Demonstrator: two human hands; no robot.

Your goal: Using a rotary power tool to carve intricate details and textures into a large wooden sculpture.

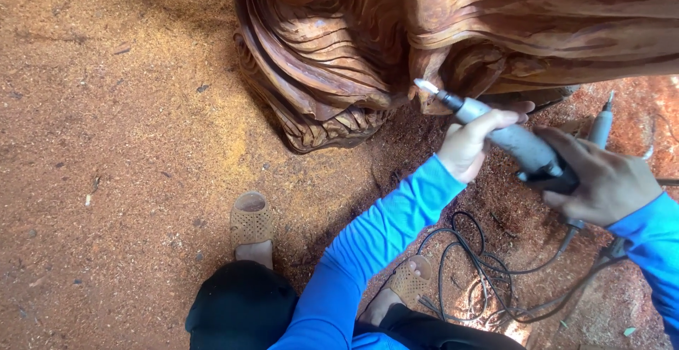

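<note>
One large wooden carving (453,46) filled the upper right of the frame, low on the sawdust floor (106,109). We steadied the grey rotary tool (513,141) at centre right against it: left hand (470,145) clasped near the bit for control, right hand (601,180) clenched round its rear.

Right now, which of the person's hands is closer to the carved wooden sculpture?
The left hand. It grips the front of the grey rotary tool, just below the wooden sculpture. The right hand holds the tool's rear end, farther back from the wood.
</note>
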